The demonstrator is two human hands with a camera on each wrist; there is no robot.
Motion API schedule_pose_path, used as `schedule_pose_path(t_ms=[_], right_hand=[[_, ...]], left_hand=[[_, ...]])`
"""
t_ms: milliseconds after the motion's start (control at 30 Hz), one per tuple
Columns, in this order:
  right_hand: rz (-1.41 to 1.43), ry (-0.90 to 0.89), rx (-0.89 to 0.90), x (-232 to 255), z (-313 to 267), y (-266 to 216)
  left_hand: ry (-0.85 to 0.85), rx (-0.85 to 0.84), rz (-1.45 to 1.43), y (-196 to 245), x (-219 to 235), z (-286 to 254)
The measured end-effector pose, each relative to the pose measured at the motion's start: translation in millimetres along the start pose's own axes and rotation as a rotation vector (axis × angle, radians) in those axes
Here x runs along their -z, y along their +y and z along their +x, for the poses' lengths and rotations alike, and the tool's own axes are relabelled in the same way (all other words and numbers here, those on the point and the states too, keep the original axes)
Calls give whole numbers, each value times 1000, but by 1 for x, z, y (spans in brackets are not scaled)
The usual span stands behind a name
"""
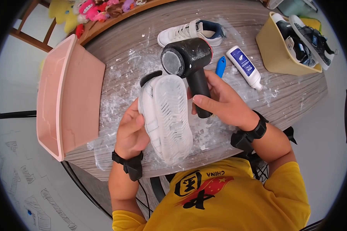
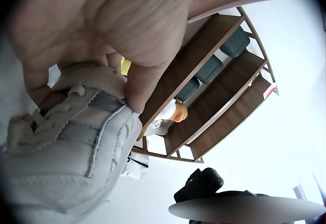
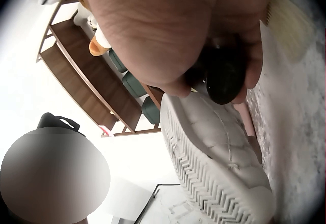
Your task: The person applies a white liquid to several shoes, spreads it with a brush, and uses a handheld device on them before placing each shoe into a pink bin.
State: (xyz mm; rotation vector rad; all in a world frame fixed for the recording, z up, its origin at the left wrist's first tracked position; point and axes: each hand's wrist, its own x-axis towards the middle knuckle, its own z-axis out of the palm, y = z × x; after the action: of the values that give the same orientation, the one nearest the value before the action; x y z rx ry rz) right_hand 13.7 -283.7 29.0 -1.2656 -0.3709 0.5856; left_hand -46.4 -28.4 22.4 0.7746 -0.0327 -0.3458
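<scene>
My left hand (image 1: 132,129) holds a white sneaker (image 1: 167,119) tilted, its ridged sole turned toward the head camera. In the left wrist view, the fingers of that hand grip the sneaker (image 2: 76,137) around its ankle opening, above the laces and grey side patches. My right hand (image 1: 223,98) grips the handle of a black hair dryer (image 1: 192,57), whose round grey end is dusted with white and faces left above the sneaker. The right wrist view shows the handle's dark end (image 3: 224,79) between palm and fingers, near the sneaker (image 3: 214,147).
A second white sneaker (image 1: 177,34) lies at the back of the white-smeared table (image 1: 123,77). Right of the dryer are a blue handle (image 1: 221,66) and a white bottle (image 1: 245,67). A pink tub (image 1: 83,96) stands left; a yellow bin (image 1: 270,46) with shoes stands right.
</scene>
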Motion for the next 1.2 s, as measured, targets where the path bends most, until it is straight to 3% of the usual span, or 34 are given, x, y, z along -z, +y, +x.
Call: schedule_pose_path(t_ms=[400, 600, 900, 1200], right_hand=[[-26, 6, 10, -1, -1, 0], [-101, 70, 74, 0, -2, 4], [-123, 132, 207, -1, -1, 3], [-225, 194, 224, 3, -1, 4]], left_hand=[[50, 13, -24, -2, -5, -3], [-29, 21, 3, -4, 4, -2], [30, -46, -18, -1, 1, -5], [35, -97, 25, 0, 2, -4]])
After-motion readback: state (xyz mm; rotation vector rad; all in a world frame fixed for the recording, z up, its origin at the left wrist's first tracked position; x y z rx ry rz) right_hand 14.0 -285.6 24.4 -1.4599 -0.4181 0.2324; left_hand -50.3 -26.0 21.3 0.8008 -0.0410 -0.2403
